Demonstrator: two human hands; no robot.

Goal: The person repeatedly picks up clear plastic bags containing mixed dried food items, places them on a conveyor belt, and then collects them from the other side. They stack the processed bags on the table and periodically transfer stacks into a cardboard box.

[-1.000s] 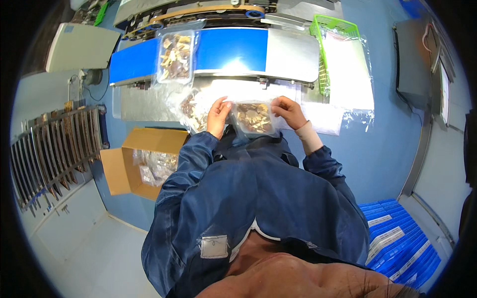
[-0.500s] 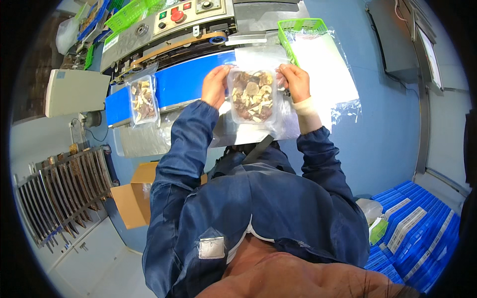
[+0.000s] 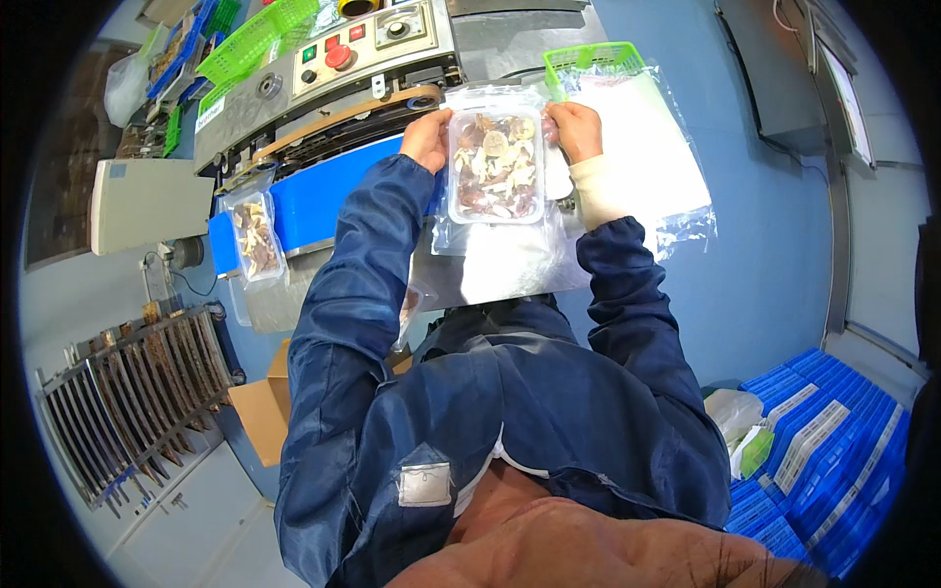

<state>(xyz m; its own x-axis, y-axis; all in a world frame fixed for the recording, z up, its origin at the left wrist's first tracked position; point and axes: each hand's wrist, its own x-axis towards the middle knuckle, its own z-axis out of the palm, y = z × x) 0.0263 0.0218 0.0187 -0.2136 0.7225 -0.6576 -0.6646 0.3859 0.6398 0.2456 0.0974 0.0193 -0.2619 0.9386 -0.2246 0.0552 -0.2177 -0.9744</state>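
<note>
A clear plastic tray (image 3: 497, 169) of brown and cream sliced pieces, probably dried mushrooms, sits inside a clear plastic bag and is held up in front of me. My left hand (image 3: 425, 140) pinches the bag by the tray's upper left edge. On the opposite side my right hand (image 3: 576, 132) is closed on the bag near the upper right corner. Loose bag film stretches beyond both ends of the tray. To the left, a similar bagged tray (image 3: 257, 237) lies on the blue conveyor belt (image 3: 328, 191) of a band sealing machine (image 3: 338, 98).
The machine's panel carries a red push button (image 3: 339, 58). A green basket (image 3: 593, 59) stands behind clear plastic bags (image 3: 652, 147) at the right. Below the held tray is a metal table (image 3: 470, 279). Blue boxes (image 3: 823, 441) are stacked at lower right; a cardboard box (image 3: 260, 416) is at lower left.
Both hands have raised the bagged tray slightly away from me, and more loose film shows at its near end. The other bagged tray has shifted left along the belt.
</note>
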